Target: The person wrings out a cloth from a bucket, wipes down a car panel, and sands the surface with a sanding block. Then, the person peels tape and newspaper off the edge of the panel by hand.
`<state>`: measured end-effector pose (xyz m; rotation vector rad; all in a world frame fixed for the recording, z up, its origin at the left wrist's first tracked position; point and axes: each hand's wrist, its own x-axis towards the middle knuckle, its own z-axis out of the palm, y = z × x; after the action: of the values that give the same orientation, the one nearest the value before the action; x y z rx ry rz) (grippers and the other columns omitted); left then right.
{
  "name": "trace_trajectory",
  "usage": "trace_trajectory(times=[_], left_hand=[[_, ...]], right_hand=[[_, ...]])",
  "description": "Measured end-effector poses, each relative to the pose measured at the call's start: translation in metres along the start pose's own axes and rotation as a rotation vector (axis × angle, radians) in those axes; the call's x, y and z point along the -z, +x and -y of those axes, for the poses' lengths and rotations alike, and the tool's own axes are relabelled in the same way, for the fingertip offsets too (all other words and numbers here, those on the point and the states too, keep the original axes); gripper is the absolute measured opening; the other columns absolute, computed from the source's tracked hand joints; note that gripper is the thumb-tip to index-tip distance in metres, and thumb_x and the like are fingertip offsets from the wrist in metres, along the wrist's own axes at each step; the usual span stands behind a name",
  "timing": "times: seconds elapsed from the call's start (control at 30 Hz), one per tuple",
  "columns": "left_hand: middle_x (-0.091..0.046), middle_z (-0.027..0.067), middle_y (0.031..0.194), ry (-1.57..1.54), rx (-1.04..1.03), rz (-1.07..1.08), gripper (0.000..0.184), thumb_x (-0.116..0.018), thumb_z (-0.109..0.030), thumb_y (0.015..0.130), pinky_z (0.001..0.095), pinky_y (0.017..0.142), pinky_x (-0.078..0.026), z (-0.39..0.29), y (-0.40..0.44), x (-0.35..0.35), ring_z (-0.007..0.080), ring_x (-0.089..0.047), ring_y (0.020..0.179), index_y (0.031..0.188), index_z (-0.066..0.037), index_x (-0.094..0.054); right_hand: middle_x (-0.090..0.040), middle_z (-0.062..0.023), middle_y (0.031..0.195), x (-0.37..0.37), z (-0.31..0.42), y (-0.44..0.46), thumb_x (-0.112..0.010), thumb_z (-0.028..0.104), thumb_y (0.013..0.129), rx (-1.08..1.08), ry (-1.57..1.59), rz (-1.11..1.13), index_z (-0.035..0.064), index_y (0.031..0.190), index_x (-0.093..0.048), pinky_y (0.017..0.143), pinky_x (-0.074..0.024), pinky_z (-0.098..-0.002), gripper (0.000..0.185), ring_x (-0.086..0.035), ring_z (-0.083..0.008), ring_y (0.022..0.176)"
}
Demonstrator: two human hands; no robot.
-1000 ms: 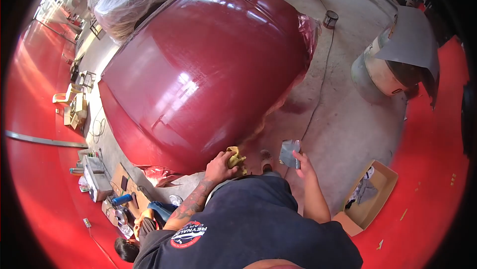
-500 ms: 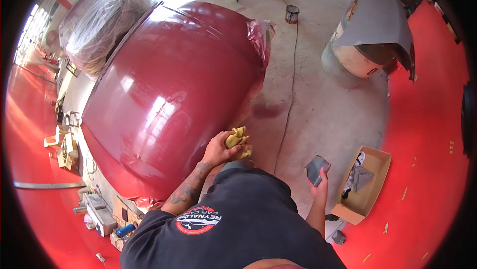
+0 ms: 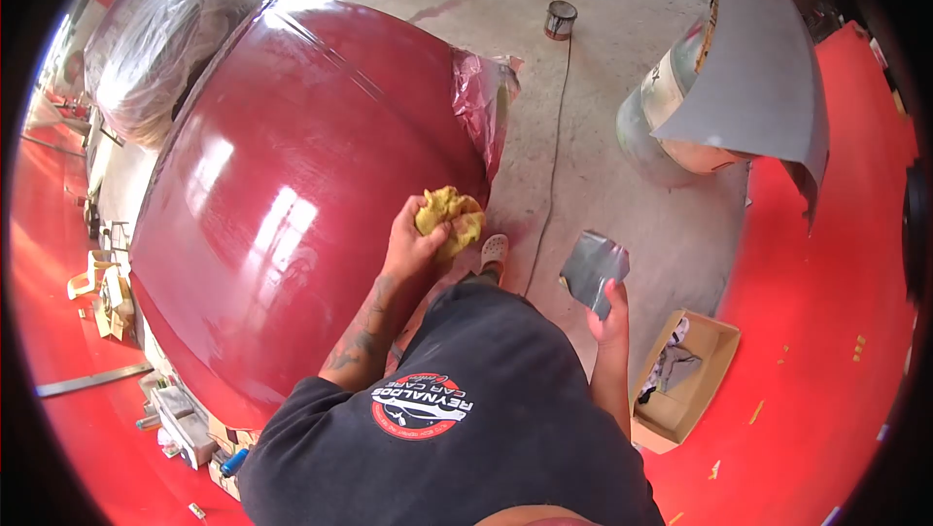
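Note:
My left hand (image 3: 412, 245) is closed around a crumpled yellow cloth (image 3: 453, 219), held by the near right side of a glossy dark red car hood (image 3: 321, 137). Whether the cloth touches the paint I cannot tell. Off to the right, away from the car, my right hand (image 3: 610, 317) pinches a dark grey sheet of sandpaper (image 3: 594, 271) by its lower edge. Pale cloudy streaks and bright window reflections show on the hood. Pinkish plastic masking (image 3: 478, 103) hangs at the hood's far right corner.
Clear plastic (image 3: 185, 45) covers the windshield area. A cardboard box (image 3: 719, 366) with rags sits at lower right. A grey panel (image 3: 753, 69) rests on a drum (image 3: 646, 127). A paint can (image 3: 561, 20) stands near a cable (image 3: 554, 166) on the concrete floor.
Both hands have moved forward and up in view, the left with the cloth along the hood's side, the right with the sandpaper. My view has shifted, and a shoe now shows below the cloth.

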<state>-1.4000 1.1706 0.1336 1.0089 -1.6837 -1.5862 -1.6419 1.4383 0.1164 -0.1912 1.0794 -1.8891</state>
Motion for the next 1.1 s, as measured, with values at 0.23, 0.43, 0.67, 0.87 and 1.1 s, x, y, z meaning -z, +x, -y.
trace_trajectory(times=[0.23,0.43,0.67,0.87,1.1], left_hand=[[-0.061,0.0070,0.107,-0.029,-0.118,-0.078,0.032,-0.061,0.003,0.077,0.0279,0.091,-0.047,-0.005,0.123,-0.033,0.0119,-0.058,0.102,0.107,0.000,-0.052],[-0.061,0.0048,0.105,-0.174,0.089,0.141,0.032,-0.060,0.004,0.076,0.0272,0.088,-0.049,-0.026,0.198,-0.098,0.0117,-0.060,0.097,0.108,0.000,-0.053],[-0.064,0.0128,0.119,-0.286,0.206,0.377,0.037,-0.066,0.001,0.084,0.0346,0.094,-0.051,-0.032,0.295,-0.212,0.0200,-0.064,0.106,0.117,-0.002,-0.049],[-0.066,0.0162,0.102,0.477,0.084,0.434,0.044,-0.074,-0.022,0.079,0.0365,0.088,-0.050,-0.039,0.407,-0.274,0.0265,-0.065,0.100,0.114,-0.002,-0.057],[-0.066,0.0200,0.112,0.818,0.289,0.493,0.057,-0.072,-0.045,0.074,0.0438,0.089,-0.050,0.029,0.580,-0.249,0.0353,-0.064,0.106,0.117,-0.010,-0.059]], right_hand=[[-0.045,-0.0083,0.144,-0.011,0.092,0.069,-0.070,0.041,0.086,0.146,-0.114,0.091,0.0064,0.146,-0.036,0.114,-0.0269,-0.0466,0.078,-0.041,-0.0265,0.134],[-0.045,-0.0093,0.141,-0.008,0.145,0.126,-0.077,0.044,0.077,0.178,-0.057,0.007,0.0039,0.145,-0.037,0.111,-0.0298,-0.0469,0.088,-0.042,-0.0273,0.132],[-0.041,-0.0062,0.146,0.034,0.205,0.243,-0.072,0.050,0.079,0.265,-0.119,0.149,0.0123,0.150,-0.031,0.111,-0.0285,-0.0499,0.090,-0.038,-0.0289,0.135],[-0.040,-0.0036,0.148,0.044,0.235,0.288,-0.072,0.056,0.078,0.406,0.025,0.057,0.0151,0.151,-0.029,0.112,-0.0262,-0.0502,0.094,-0.038,-0.0256,0.136],[-0.045,-0.0182,0.141,0.089,0.192,0.376,-0.053,0.041,0.097,0.740,-0.741,-0.477,-0.0062,0.141,-0.037,0.105,-0.0392,-0.0449,0.066,-0.046,-0.0303,0.127]])
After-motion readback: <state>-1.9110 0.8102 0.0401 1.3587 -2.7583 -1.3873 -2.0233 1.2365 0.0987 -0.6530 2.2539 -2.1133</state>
